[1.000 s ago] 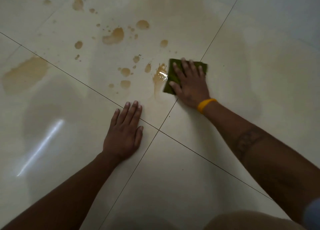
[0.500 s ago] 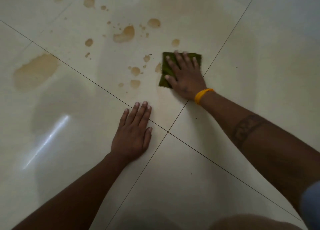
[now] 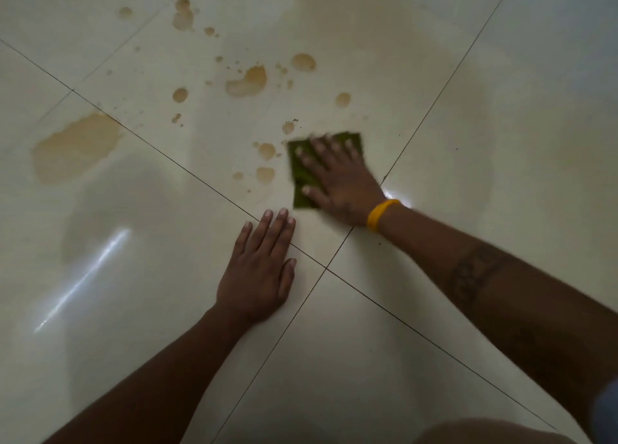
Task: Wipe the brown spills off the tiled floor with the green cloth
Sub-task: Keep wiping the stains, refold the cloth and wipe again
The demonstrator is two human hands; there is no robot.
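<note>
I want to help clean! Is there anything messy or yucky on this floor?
Yes. Brown spills dot the tiled floor: a big puddle at far left and many drops beyond the green cloth, which the right hand presses flat.

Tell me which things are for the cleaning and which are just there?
For the cleaning:
green cloth, under the right hand
brown spills, big patch
tiled floor

Just there:
yellow wristband
left hand, flat on the floor
</note>
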